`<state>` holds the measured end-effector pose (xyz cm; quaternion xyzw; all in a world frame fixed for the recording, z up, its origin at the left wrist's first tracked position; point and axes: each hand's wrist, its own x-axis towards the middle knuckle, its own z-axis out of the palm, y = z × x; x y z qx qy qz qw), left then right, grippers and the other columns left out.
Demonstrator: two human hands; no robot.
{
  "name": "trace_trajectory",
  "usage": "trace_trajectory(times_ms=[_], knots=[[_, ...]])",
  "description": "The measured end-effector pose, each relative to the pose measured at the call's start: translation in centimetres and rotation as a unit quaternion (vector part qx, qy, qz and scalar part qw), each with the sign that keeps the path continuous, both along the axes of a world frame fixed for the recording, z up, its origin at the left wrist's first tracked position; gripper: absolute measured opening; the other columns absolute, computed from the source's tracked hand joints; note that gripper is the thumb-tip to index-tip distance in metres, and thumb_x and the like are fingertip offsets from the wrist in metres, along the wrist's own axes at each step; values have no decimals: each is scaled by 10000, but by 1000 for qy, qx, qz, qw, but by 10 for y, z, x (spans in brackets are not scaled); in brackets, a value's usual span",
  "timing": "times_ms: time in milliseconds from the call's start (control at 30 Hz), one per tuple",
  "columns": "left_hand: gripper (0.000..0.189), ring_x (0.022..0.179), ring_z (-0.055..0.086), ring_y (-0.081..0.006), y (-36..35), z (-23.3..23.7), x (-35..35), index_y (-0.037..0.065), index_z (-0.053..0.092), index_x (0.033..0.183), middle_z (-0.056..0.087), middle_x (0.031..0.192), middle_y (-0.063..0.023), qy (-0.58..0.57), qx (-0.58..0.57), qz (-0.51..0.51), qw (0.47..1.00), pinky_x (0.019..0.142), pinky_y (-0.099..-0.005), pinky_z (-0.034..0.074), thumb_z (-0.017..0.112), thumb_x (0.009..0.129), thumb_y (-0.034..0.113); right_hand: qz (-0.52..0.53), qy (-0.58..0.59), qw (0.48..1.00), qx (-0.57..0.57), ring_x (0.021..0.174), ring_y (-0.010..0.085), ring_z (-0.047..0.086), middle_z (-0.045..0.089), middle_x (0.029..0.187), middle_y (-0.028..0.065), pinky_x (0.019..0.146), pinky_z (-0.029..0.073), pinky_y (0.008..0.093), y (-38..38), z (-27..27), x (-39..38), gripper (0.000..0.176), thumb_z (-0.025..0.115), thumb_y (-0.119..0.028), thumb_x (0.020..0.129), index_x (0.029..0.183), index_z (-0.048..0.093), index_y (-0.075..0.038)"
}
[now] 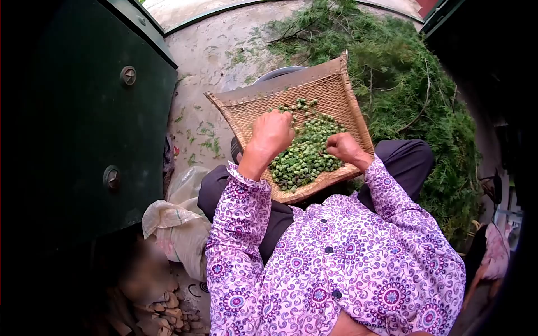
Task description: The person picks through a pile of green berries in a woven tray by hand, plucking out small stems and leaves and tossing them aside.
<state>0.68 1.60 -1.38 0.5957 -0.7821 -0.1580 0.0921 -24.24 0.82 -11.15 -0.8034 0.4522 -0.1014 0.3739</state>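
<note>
A woven winnowing basket point(328, 99) rests across my lap, tilted slightly. Small green seed cones point(305, 154) lie heaped in its middle and near edge, with bits of leaf among them. My left hand point(273, 133) hovers over the left part of the heap, its fingers curled closed; whatever they may pinch is hidden. On the right side of the heap, my right hand point(346, 148) has its thumb and fingers drawn together at the cones. What is between those fingers is too small to make out.
Cut green conifer branches point(386, 73) are piled to the right and far side. Behind the basket shows the rim of a metal basin point(280, 73). A whitish woven sack point(182, 229) slumps at my left, beside a dark green door point(84, 123). Wood pieces point(168, 313) lie lower left.
</note>
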Motion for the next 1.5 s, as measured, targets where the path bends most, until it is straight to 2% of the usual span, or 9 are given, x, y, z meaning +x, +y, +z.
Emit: trace_trajectory(times_ms=[200,433,633,700,867,1067,1200,1267,1500], knots=[[178,762,619,-332,1,4,2,21,610,813,608,816,-182,-13,14,4,1000,653,-426,502,572,693,146,-26,141,990,-12,673,354,603,608,681,174,658,491,426,28,-28,51,174,605,-226,681,687,630,-54],[182,769,621,-328,1,4,5,25,612,820,611,829,-175,-4,11,9,1000,668,-419,501,572,704,160,78,223,971,-48,699,348,610,612,689,177,649,490,417,23,-41,65,104,614,-142,627,656,624,-44],[185,784,622,-319,6,9,5,24,616,829,615,836,-170,-17,32,12,999,679,-419,498,570,719,166,-39,47,995,73,594,276,590,606,653,152,586,474,384,16,-31,28,140,623,-141,631,706,634,-23],[186,789,622,-316,5,8,3,24,618,832,615,837,-170,-23,33,8,999,681,-421,497,567,724,167,-105,-10,969,225,495,121,520,568,573,56,490,434,283,10,-28,15,145,624,-138,708,673,600,0],[200,813,617,-321,5,9,-4,17,624,844,624,833,-178,3,96,-13,995,716,-425,490,573,733,176,-157,-182,890,387,544,66,542,551,636,-14,467,403,190,5,10,1,111,584,-135,824,755,548,-56],[509,965,577,-314,6,-8,-21,5,528,1135,599,1026,-201,140,200,-109,963,813,-383,459,655,702,241,-162,-300,854,392,587,56,566,560,687,-9,495,447,175,3,49,17,106,576,-151,849,825,538,-55],[453,821,607,-233,6,-22,-33,-4,539,1095,628,899,-140,269,190,-125,936,715,-319,477,668,720,216,-147,-364,837,382,578,54,566,569,695,-7,509,470,176,3,58,22,100,575,-139,852,851,543,-44],[358,692,580,-125,4,-21,-35,3,555,1061,621,800,-65,391,305,-34,868,613,-261,469,647,754,162,-146,-385,830,375,573,54,562,574,703,-2,517,479,180,2,62,22,109,581,-146,856,860,543,-44],[192,596,488,-57,8,-12,-38,14,630,917,556,641,5,335,303,-40,891,536,-227,416,624,765,131,-129,-411,813,392,581,67,563,582,712,17,519,477,180,5,75,23,107,586,-129,852,869,537,-36]])
